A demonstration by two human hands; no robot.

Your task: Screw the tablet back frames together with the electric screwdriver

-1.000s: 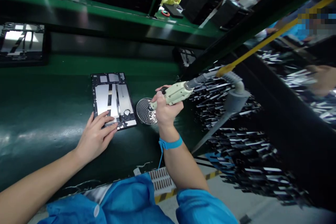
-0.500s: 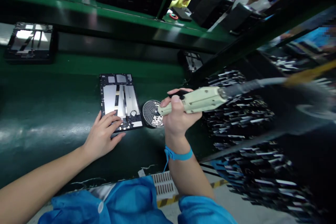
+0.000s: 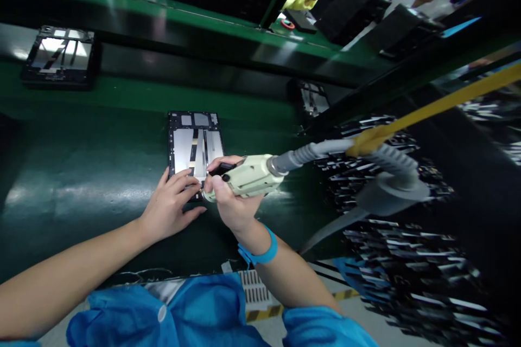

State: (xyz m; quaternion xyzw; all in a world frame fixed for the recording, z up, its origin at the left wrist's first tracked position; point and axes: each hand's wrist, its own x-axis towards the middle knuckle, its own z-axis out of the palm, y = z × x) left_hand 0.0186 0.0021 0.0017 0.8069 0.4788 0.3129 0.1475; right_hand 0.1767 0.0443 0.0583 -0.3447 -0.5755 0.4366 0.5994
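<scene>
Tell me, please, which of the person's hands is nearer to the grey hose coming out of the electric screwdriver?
Right. The right hand grips the electric screwdriver just below the grey hose. The left hand lies farther away, flat on the near end of the open tablet.

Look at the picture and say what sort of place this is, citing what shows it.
Probably an electronics assembly line. A right hand holds a corded power screwdriver over an opened tablet steadied by the left hand, more tablets lie along the green belt, and racks of parts stand beside it.
</scene>
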